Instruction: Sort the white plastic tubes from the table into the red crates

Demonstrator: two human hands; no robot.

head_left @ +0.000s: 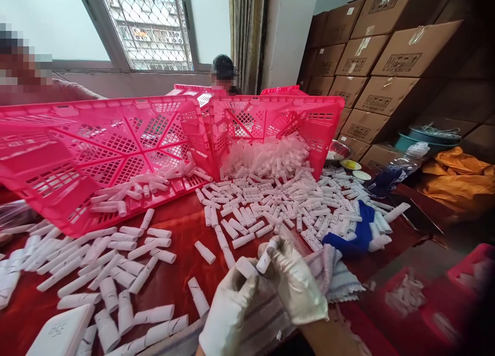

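Observation:
My left hand (228,309), in a white glove, pinches a short white roll (246,267) between thumb and fingers. Close beside it, my right hand (296,281), gloved too, grips another white roll (265,260) with a dark mark on it. The near ends of the two rolls almost meet; whether they touch I cannot tell. A striped towel (266,315) lies beneath both hands. Many similar rolls cover the red table, with a loose group (127,263) to the left and a dense heap (270,201) ahead.
Two pink baskets (143,150) lie tipped toward me, with rolls spilling out. To the right are a blue cloth (358,232), a bottle of dark liquid (398,170) and stacked cartons (394,96). A white device (60,333) sits front left. Two people are beyond the baskets.

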